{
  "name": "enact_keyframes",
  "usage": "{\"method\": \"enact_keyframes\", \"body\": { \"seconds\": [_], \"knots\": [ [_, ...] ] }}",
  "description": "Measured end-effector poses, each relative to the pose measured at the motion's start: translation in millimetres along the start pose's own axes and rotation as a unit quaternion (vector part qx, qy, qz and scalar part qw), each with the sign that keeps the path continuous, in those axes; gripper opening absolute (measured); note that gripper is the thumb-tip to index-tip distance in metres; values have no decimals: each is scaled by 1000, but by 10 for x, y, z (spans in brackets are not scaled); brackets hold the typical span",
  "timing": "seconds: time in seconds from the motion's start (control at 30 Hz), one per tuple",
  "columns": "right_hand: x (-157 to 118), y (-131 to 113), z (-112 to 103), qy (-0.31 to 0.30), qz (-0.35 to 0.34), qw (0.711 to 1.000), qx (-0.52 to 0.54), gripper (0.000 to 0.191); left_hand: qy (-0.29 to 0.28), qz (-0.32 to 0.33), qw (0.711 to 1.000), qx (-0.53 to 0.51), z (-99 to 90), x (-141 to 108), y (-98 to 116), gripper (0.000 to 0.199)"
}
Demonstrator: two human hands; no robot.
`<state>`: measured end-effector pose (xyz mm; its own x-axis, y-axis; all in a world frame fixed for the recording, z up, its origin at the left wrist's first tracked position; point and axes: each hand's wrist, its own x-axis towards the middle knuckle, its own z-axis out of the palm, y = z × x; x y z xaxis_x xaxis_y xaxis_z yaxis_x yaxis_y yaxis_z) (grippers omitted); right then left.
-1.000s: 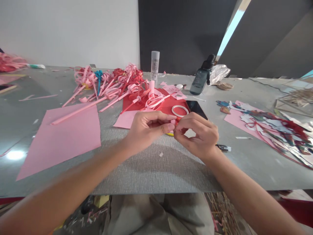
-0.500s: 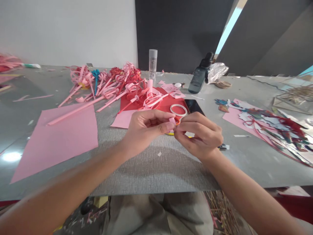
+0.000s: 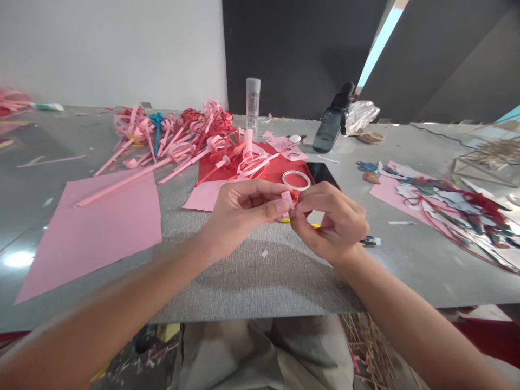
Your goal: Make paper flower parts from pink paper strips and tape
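Note:
My left hand (image 3: 247, 214) is closed in a pinch on a small pink paper piece (image 3: 287, 196) above the middle of the table. My right hand (image 3: 333, 219) meets it from the right, thumb and forefinger pressed together at the paper's edge; what lies between those fingertips is too small to make out. Just behind the hands is a white tape ring (image 3: 296, 180) on red paper (image 3: 270, 169). Something red and yellow beneath the fingers is mostly hidden. A black phone (image 3: 322, 173) lies behind my right hand, and a cutter (image 3: 370, 241) shows beside its wrist.
Pink and red paper-strip flowers (image 3: 195, 130) are heaped at the back left, near a pink sheet (image 3: 101, 233). A clear tube (image 3: 252, 103) and a dark bottle (image 3: 330, 124) stand behind. Cut-outs and red cord (image 3: 422, 203) lie right. The table's front edge (image 3: 260, 318) is near my lap.
The pink piece stands slightly higher and more tilted between my fingertips. My right fingertips have shifted a little, and the whole view has moved slightly.

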<state>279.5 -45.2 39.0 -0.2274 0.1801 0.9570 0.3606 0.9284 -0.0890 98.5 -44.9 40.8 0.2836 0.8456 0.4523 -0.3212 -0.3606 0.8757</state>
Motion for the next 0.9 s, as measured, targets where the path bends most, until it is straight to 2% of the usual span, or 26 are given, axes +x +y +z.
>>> {"method": "enact_keyframes", "body": {
  "seconds": [0.3, 0.53, 0.73, 0.9],
  "knots": [
    [-20, 5, 14, 21, 54, 996, 66, 26, -6, -9, 999, -37, 42, -13, 21, 19],
    [24, -9, -13, 10, 15, 999, 35, 20, 8, -2, 999, -46, 48, -24, -1, 20],
    [10, 7, -15, 11, 6, 1000, 23, 20, 23, -2, 999, -30, 42, -30, 1, 19],
    [11, 2, -11, -11, 15, 999, 36, 17, 12, 5, 999, -37, 51, -36, 15, 19]
  ]
}}
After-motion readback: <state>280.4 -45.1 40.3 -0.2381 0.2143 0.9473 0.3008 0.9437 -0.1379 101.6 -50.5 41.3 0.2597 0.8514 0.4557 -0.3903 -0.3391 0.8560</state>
